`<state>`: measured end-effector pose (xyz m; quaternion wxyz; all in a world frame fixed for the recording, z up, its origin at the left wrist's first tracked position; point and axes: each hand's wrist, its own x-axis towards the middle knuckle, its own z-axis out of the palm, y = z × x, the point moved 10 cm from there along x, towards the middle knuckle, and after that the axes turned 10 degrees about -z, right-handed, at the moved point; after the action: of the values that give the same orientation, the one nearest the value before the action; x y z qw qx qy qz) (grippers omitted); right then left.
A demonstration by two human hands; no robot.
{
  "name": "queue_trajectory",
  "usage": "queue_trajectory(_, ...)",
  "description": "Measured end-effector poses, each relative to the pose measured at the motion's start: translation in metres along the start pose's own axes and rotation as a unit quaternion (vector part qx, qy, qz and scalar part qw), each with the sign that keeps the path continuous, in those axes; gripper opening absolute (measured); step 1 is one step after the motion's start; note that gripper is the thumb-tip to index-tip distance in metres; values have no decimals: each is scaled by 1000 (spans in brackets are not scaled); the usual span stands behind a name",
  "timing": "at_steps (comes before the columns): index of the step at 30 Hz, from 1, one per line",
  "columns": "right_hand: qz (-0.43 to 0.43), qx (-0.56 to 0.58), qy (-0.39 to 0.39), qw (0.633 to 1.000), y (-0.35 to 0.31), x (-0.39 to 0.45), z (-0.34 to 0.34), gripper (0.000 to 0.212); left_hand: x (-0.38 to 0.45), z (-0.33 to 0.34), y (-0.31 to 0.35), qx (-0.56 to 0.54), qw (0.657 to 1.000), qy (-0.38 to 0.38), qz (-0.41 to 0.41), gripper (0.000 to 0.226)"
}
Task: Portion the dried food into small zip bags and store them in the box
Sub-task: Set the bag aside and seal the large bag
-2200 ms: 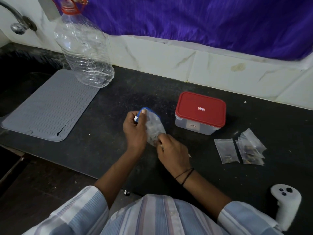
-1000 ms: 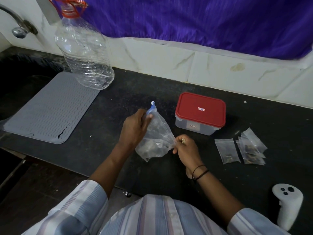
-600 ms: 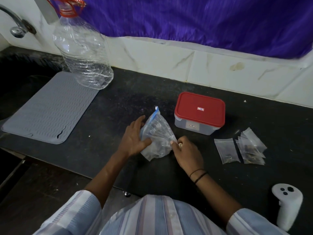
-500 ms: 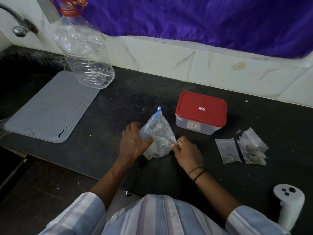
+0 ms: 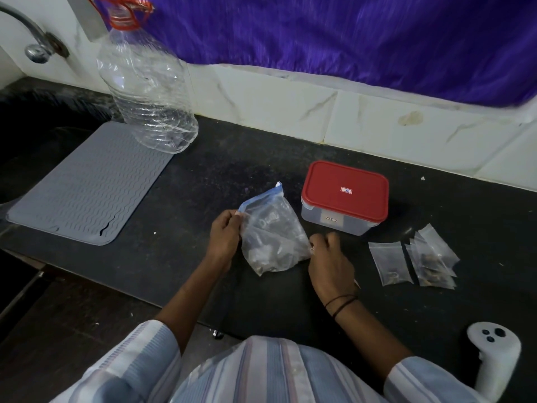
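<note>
Pinching the big zip bag [image 5: 271, 237], both hands [image 5: 223, 238] work beside the lidded box [image 5: 345, 196], small bags [image 5: 415, 261] rightward.

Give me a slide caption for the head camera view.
Both hands, left hand and right hand, hold large zip bag beside closed red-lidded box.

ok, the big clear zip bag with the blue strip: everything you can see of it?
The large clear plastic zip bag lies crumpled on the black countertop, just left of the red-lidded plastic box. Its blue zip strip runs along the upper left edge. Dark dried pieces sit near its lower end. The left hand pinches its left edge below the zip; the right hand grips its right corner.
</note>
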<state>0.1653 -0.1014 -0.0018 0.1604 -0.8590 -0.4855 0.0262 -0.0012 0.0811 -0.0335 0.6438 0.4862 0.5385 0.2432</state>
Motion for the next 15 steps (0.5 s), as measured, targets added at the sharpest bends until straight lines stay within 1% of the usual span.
queue_trajectory(2,-88,4,100,991,-22,-2,-23,19,-1,-2,7,16,999,22,27,22)
queue_trajectory(3,-151,11,125,980,-39,-5,-31,12,-1,-3,10,15,999,29,41,22)
queue_trajectory(4,-209,23,125,970,-57,-9,-33,10,-2,-3,12,7,998,38,50,21)
queue_trajectory(5,-247,30,101,963,-74,-12,-29,22,-4,-4,12,-6,997,51,53,21)
queue_trajectory(6,-267,26,69,961,-86,-16,-21,34,-6,-5,12,-21,996,71,52,20)
queue_trajectory(7,-268,8,49,962,-95,-19,-15,42,-9,-7,12,-36,993,97,48,20)
queue_trajectory(8,-263,-10,45,964,-101,-20,-11,46,-13,-9,13,-49,990,125,47,20)
queue_trajectory(10,-239,-35,57,969,-105,-20,-8,47,-20,-13,16,-65,982,170,57,24)
queue_trajectory(13,-215,-34,103,971,-100,-15,-16,52,-28,-14,21,-75,976,198,59,26)
queue_trajectory(15,-229,-28,118,966,-101,-16,-18,57,-32,-14,22,-93,973,204,59,23)
